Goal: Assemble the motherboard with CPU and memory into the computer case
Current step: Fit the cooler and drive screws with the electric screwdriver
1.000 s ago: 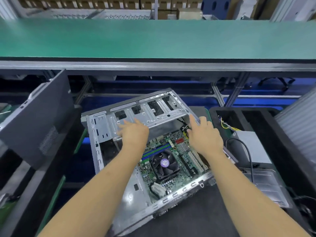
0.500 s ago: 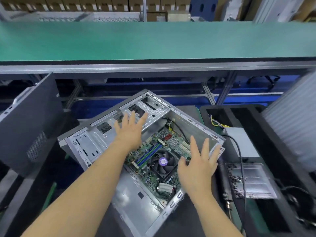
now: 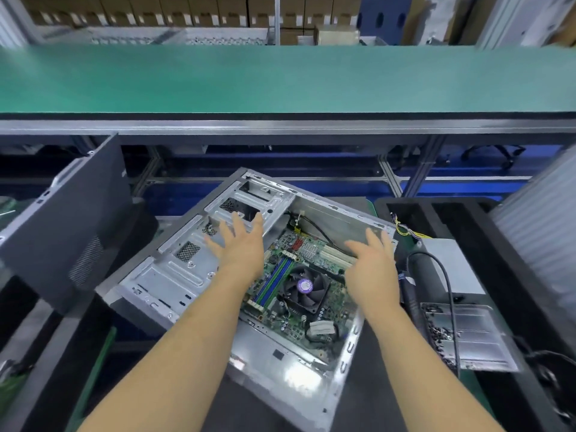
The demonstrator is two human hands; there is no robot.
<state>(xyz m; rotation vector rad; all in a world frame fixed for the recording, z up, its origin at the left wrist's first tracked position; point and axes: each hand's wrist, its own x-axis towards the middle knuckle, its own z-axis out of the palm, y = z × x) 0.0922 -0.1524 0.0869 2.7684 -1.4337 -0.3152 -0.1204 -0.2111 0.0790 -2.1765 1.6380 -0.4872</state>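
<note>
An open silver computer case point(image 3: 174, 279) lies on its side, turned diagonally on the black work surface. Inside it sits the green motherboard point(image 3: 308, 310) with a black CPU fan point(image 3: 304, 286) bearing a purple label, and blue and green memory slots point(image 3: 274, 280). My left hand point(image 3: 241, 244) hovers with fingers spread over the metal drive bay and the board's left edge. My right hand point(image 3: 372, 266) is spread over the board's right side near the case's right wall. Neither hand holds anything. Whether they touch the case is unclear.
A dark grey side panel point(image 3: 62, 219) leans at the left. To the right stands a black foam tray point(image 3: 505, 275) with a white box point(image 3: 452, 266), a black cable point(image 3: 448, 294), yellow wires point(image 3: 405, 229) and a metal plate point(image 3: 467, 335). A green conveyor point(image 3: 280, 79) runs across the back.
The case has swung further round on the surface. My right hand moved up from the case's near right edge to its right wall. My left hand stayed over the drive bay.
</note>
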